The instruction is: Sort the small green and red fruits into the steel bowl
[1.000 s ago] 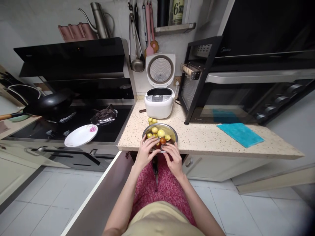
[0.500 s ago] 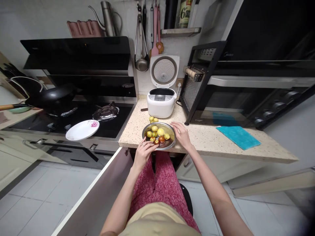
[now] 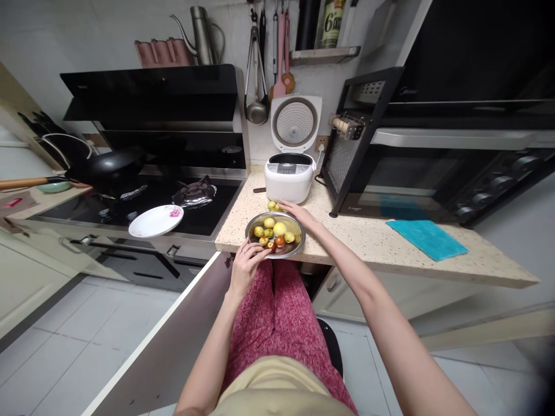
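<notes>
- While the left hand (image 3: 247,264) steadies the steel bowl (image 3: 274,236) rim, fingers curled on it, keep the bowl flat on the table (image 3: 368,242).
- Right hand (image 3: 298,212) reaches, fingers loosely open and empty, over the loose jujubes (image 3: 273,205); pinch one gently.

A home kitchen. A rice cooker (image 3: 289,176) stands on the speckled counter (image 3: 373,240); left of it a stove (image 3: 143,202), right of it an oven (image 3: 433,167), utensils (image 3: 266,58) above.
</notes>
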`<state>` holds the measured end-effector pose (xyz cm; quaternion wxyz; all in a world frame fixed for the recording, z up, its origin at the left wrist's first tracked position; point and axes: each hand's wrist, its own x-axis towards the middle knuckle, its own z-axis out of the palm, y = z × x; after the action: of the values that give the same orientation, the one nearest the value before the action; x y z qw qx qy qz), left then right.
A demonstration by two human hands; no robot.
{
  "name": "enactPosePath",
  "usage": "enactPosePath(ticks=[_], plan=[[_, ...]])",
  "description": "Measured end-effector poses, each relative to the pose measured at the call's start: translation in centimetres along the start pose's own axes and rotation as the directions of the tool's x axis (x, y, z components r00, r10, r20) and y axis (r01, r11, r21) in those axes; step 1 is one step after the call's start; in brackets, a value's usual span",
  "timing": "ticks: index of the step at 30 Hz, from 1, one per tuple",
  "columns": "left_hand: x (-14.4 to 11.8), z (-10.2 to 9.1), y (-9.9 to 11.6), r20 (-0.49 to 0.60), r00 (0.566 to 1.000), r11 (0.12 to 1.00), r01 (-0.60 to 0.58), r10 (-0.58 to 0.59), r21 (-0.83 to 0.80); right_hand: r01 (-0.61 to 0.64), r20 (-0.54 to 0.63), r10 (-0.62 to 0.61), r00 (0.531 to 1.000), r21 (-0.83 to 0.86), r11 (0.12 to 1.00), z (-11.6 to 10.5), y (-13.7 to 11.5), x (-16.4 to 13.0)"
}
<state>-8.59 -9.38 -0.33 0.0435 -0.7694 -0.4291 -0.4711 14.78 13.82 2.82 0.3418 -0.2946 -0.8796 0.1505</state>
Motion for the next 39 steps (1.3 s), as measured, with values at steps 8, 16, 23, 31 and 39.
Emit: enactPosePath(ticks=[8, 16, 23, 31, 39], plan=[[-0.3, -0.2, -0.2, -0.035, 0.999, 1.0, -0.012, 0.013, 0.022, 0.004, -0.037, -0.008, 0.999, -0.11, 0.994, 1.1, -0.3, 0.2], [-0.4, -0.7, -0.3, -0.08, 0.997, 0.999, -0.018, 0.021, 0.035, 0.015, -0.042, -0.025, 0.999, -0.222, 0.975, 1.4, -0.1, 0.2], [-1.2, -2.3, -1.3, -0.095, 0.995, 0.998, -0.01, 0.015, 0.058, 0.017, -0.083, -0.041, 0.996, -0.273, 0.962, 1.8, 0.6, -0.2], [-1.4, -2.3, -1.1, -0.112, 0.992, 0.997, 0.061, -0.056, 0.041, -0.006, -0.104, -0.027, 0.994, -0.305, 0.952, 2.3, 0.8, -0.5], [-1.4, -1.6, -0.8, -0.179, 0.982, 0.998, 0.062, -0.062, -0.008, -0.085, -0.171, 0.028, 0.985, -0.332, 0.939, 1.6, 1.1, -1.1]])
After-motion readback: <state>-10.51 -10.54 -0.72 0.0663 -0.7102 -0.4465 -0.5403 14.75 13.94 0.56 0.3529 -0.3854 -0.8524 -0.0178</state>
